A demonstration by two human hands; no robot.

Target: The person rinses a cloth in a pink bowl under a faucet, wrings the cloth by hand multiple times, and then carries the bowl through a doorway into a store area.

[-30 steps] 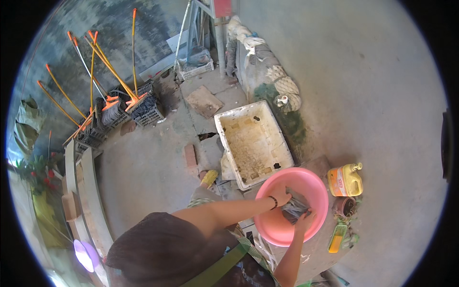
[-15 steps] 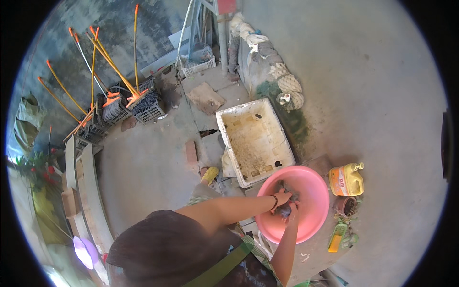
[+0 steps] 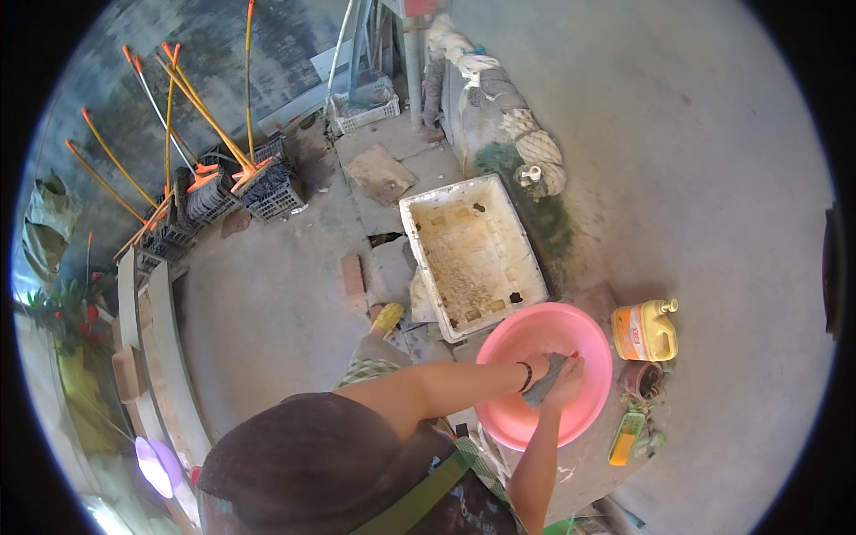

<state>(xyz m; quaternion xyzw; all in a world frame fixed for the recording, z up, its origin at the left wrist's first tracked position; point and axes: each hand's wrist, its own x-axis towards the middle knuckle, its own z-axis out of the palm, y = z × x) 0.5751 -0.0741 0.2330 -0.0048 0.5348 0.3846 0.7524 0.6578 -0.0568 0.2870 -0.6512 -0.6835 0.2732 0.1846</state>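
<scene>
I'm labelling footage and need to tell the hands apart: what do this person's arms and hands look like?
The left hand is gloveless, with a dark bracelet at the wrist. The right hand is gloveless too, its wrist bare. Both forearms are bare; a dark short sleeve shows on the left.

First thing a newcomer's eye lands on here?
Probably the bright pink basin, right of centre, where the left hand and right hand hold a grey cloth. Next, the stained white box just above it in the picture, and the yellow jug to its right. Then the mops with orange-tipped handles, upper left, by dark crates.
</scene>
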